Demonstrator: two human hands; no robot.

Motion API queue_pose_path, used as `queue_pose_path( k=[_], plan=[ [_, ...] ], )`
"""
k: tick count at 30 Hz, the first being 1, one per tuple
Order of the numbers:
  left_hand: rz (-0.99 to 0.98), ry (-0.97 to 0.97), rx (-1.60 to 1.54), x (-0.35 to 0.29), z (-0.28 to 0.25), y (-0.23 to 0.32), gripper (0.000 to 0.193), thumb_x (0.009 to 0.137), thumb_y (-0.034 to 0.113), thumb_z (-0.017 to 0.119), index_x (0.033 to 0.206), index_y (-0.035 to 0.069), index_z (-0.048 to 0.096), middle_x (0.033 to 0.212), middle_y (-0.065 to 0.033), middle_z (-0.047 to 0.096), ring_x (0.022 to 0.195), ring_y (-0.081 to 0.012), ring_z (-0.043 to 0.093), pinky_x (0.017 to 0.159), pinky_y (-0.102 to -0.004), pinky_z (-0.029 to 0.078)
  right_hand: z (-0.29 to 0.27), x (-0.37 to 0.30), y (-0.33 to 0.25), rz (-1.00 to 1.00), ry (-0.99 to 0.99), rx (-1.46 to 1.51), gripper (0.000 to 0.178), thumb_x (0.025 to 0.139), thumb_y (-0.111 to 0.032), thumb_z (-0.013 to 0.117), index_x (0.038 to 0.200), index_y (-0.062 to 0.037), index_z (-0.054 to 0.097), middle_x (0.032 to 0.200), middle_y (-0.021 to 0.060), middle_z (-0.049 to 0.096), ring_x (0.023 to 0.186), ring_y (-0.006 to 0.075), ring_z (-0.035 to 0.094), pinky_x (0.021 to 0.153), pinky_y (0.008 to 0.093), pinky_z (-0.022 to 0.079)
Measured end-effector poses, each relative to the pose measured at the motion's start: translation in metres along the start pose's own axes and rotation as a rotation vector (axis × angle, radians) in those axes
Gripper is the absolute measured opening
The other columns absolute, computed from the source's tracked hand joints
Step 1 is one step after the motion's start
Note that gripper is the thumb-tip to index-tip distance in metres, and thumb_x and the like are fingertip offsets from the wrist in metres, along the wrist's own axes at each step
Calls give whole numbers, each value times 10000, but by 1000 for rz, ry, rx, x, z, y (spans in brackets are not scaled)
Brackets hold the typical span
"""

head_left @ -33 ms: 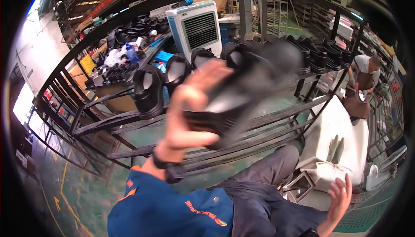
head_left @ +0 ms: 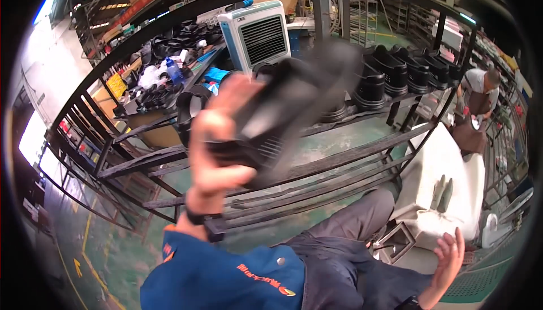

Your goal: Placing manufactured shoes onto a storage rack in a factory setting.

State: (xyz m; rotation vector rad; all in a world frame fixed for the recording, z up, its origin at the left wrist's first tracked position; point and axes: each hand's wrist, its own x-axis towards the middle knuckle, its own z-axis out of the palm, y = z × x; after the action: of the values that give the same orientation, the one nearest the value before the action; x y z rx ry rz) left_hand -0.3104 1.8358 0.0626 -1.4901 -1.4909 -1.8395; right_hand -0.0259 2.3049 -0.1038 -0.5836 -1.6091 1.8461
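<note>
My left hand (head_left: pixel 205 140) is wrapped round the heel end of a black shoe (head_left: pixel 274 103) with small slots in its side. The shoe is held up in front of the rack, tilted with its toe toward the upper right, and the toe is smeared by motion. Behind it, a row of similar black shoes (head_left: pixel 418 69) stands on the top level of a dark metal rack (head_left: pixel 362 150); the held shoe covers the middle of that row. At the lower right my right hand (head_left: pixel 449 259) is raised with its fingers apart, holding nothing, below a white-covered block.
The white-covered block (head_left: pixel 421 188) stands at the right with two long grey-green pieces (head_left: pixel 444 193) on it. Beyond the rack are a white air cooler (head_left: pixel 263 35) and a cluttered bench with a blue bottle (head_left: pixel 173 70). Another person (head_left: pixel 479 92) works at the far right.
My left hand has swung the black shoe leftward and slightly down, showing more of the shoes at the right of the row. My right hand has barely moved.
</note>
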Motion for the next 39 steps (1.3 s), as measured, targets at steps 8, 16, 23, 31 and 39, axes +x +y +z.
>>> queue_pose_path(
  k=[8, 16, 23, 31, 39],
  plan=[
    [-125, 650, 899, -87, -149, 118, 369, 741, 15, 647, 1088, 26, 522, 1498, -182, 405, 1329, -276, 449, 1086, -367, 386, 11, 5, 1, 15, -126, -47, 469, 989, -220, 561, 1390, 8, 481, 1095, 76, 627, 882, 114, 636, 721, 219, 515],
    [-624, 403, 716, -120, -174, 106, 616, 828, 176, 643, 1411, 43, 495, 1237, -18, 562, 1121, -115, 506, 1024, -271, 366, 7, 4, 18, 115, -265, -404, 414, 974, -204, 579, 1343, -19, 540, 1016, 45, 651, 837, 96, 618, 693, 206, 473],
    [-834, 61, 1015, -92, -188, 130, 734, 758, 264, 635, 1455, 97, 477, 1489, -53, 476, 1478, -239, 238, 1167, -362, 179, 11, 9, 32, 146, -362, -516, 425, 941, -167, 609, 1329, -5, 545, 982, 41, 635, 826, 96, 600, 696, 224, 469],
    [-745, 15, 900, -105, -191, 135, 717, 790, 380, 681, 1427, 101, 505, 1580, -69, 338, 1518, -270, 73, 1203, -419, 74, 22, 5, 43, 151, -479, -572, 413, 885, -91, 627, 1260, 68, 558, 896, 39, 630, 833, 101, 559, 766, 245, 461],
    [197, 350, 806, -64, -78, 94, 269, 883, 215, 511, 852, -24, 629, 936, -198, 657, 839, -290, 629, 762, -365, 504, 49, -6, 5, 32, -462, -703, 386, 864, -99, 670, 1220, 33, 601, 910, 50, 654, 820, 117, 579, 752, 284, 497]
  ],
)
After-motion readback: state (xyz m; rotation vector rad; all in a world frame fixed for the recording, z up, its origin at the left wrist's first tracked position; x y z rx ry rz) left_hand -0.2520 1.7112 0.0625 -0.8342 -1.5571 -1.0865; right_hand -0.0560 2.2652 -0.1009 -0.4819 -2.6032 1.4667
